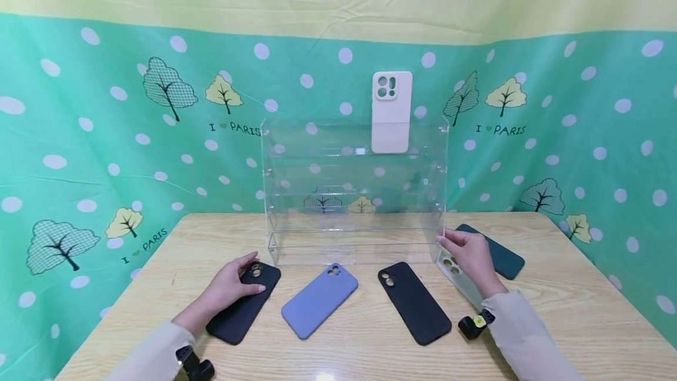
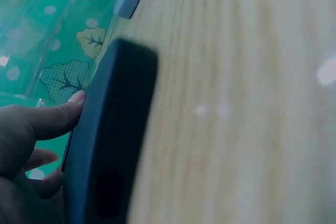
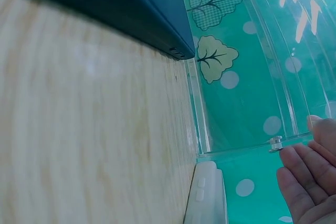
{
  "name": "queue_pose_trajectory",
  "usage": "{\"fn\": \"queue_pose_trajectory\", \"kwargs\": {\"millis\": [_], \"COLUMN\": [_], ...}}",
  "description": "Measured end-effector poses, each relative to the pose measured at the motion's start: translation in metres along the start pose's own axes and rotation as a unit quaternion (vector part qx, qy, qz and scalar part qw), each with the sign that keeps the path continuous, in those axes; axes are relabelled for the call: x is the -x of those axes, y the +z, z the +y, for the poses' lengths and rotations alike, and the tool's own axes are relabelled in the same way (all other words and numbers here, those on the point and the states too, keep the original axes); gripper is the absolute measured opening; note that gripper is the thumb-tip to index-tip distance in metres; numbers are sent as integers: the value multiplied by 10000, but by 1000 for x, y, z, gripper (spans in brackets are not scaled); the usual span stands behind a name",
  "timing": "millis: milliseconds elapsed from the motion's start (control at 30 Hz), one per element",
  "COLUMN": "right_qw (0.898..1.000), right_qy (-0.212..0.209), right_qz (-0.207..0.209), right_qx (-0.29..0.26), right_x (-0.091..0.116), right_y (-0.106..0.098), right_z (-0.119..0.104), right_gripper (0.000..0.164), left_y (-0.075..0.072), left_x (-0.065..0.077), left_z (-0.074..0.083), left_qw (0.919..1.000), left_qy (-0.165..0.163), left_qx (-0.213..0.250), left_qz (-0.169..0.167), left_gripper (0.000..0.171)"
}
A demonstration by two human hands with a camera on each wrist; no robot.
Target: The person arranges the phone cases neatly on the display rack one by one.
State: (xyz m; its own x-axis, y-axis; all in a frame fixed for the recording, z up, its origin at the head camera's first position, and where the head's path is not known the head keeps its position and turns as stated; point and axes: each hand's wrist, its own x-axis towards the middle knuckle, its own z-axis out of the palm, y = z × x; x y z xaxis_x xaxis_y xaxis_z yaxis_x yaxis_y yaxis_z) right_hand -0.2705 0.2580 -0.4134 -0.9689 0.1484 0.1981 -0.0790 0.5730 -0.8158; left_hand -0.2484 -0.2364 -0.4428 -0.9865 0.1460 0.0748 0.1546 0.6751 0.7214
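Observation:
At the left of the head view my left hand (image 1: 233, 282) rests over a black phone case (image 1: 235, 317) on the table, thumb laid across its face. The left wrist view has the thumb (image 2: 63, 116) at the edge of this dark case (image 2: 113, 124), fingers beside it. My right hand (image 1: 472, 256) pinches the right side panel of a clear acrylic display rack (image 1: 354, 239). Thumb and fingers (image 3: 302, 169) lie on opposite sides of that panel in the right wrist view. Below this hand is a pale phone case (image 1: 461, 281), partly covered by it.
A lavender case (image 1: 319, 301) and another black case (image 1: 415, 303) lie before the rack. Behind the right hand lies a dark green case (image 1: 499, 251). One white case (image 1: 391, 113) stands on the rack's top tier. A patterned cloth (image 1: 211, 75) hangs behind the wooden table (image 1: 571, 298).

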Motion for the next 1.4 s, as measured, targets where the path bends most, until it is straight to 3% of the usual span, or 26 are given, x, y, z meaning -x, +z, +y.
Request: {"fn": "queue_pose_trajectory", "kwargs": {"millis": [400, 600, 767, 1000, 1400], "right_qw": [9999, 9997, 9997, 9997, 9998], "right_qy": [87, 108, 130, 177, 101], "right_qz": [19, -83, -99, -69, -95], "right_qx": [-123, -198, -200, -143, -116], "right_x": [2, 2, 0, 0, 0], "right_y": [1, -1, -1, 0, -2], "right_z": [-2, -2, -1, 0, 0], "right_gripper": [45, 47, 46, 46, 48], "left_y": [-14, -22, -30, -45, -67], "left_x": [-2, -5, -5, -2, -2], "left_z": [4, 7, 10, 20, 52], "left_qw": [9979, 9947, 9871, 9771, 9772], "left_qy": [-210, -616, -887, -716, -140], "left_qx": [598, 798, 1309, 1955, 2044], "left_qz": [-134, -183, -266, -434, -558], "left_gripper": [52, 41, 37, 42, 43]}}
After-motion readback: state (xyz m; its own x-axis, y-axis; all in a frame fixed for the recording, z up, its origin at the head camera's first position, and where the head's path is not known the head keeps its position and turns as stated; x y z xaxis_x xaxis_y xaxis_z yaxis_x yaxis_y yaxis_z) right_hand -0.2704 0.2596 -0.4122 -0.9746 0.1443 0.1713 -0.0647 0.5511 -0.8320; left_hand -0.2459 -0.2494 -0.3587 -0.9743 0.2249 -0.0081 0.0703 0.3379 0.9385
